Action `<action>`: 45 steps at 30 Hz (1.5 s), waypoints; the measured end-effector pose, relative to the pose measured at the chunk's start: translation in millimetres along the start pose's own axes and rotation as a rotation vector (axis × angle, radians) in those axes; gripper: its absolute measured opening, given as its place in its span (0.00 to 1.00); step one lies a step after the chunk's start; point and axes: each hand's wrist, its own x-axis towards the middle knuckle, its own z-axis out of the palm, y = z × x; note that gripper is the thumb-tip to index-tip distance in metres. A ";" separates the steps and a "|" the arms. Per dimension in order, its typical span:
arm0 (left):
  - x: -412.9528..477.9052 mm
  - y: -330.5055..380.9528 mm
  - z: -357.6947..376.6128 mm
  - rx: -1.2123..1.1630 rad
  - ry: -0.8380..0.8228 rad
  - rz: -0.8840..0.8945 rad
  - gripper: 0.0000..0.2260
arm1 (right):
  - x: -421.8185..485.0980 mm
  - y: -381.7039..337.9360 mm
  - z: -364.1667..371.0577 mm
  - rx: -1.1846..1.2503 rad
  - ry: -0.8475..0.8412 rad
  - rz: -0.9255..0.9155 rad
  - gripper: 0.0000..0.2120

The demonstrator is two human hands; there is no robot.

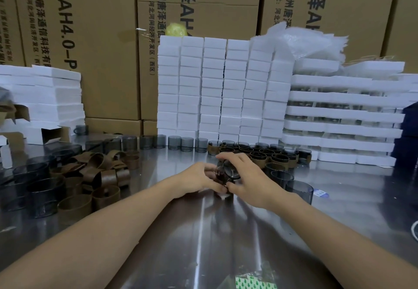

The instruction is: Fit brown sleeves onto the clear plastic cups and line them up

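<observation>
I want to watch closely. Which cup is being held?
The cup gripped between the left hand and right hand. No hand touches the other cups.

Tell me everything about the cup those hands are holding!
The cup is small, round and made of smoky see-through plastic. It is tipped so its round rim faces the camera. A brown sleeve wraps part of it. The left hand and right hand both grip it over the shiny metal table, hiding how far on the sleeve is.
</observation>
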 end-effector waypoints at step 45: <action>-14.2 54.4 14.4 -0.528 -0.103 -0.059 0.17 | -6.6 -27.4 1.7 0.233 0.247 -0.096 0.31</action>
